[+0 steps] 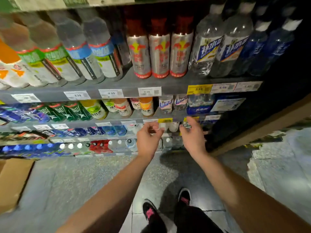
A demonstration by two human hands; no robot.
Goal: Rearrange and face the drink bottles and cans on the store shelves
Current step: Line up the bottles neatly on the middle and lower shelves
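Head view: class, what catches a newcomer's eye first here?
Three silver and red cans stand side by side at the middle of the upper shelf. Lower down, the left hand and right hand reach toward small bottles on a low shelf.

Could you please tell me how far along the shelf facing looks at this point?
Done, by the look of it: the top shelf's three red-and-silver cans stand in an even row, labels forward. In hand: both hands reach toward the third shelf down, left hand and right hand, neither clearly holding anything. Left: the small bottles there; the lower rows are too blurred to judge.
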